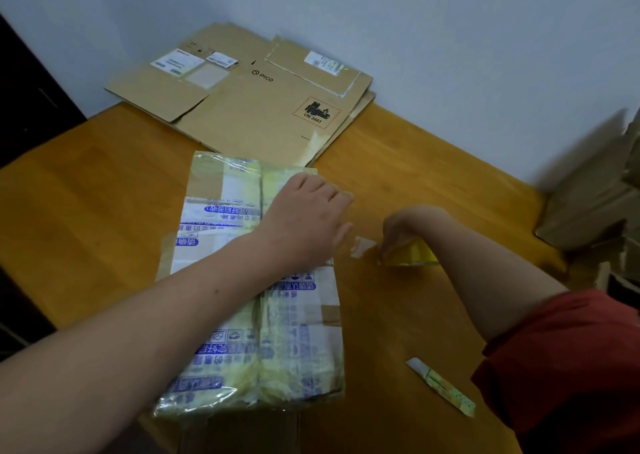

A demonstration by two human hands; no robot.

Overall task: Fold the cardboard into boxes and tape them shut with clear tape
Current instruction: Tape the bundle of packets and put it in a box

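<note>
Taping step: the left hand [304, 218], fingers flat, presses the tape-wrapped brown cardboard box [242, 332], the right hand [405, 228] grips the yellowish clear tape roll [414, 255] just right of that box; next, probably draw tape across.

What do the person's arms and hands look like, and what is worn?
Both hands, left hand and right hand, are bare: no gloves, rings or watch show. The right arm has a red fabric sleeve ending near the elbow; no sleeve shows on the left arm.
</note>
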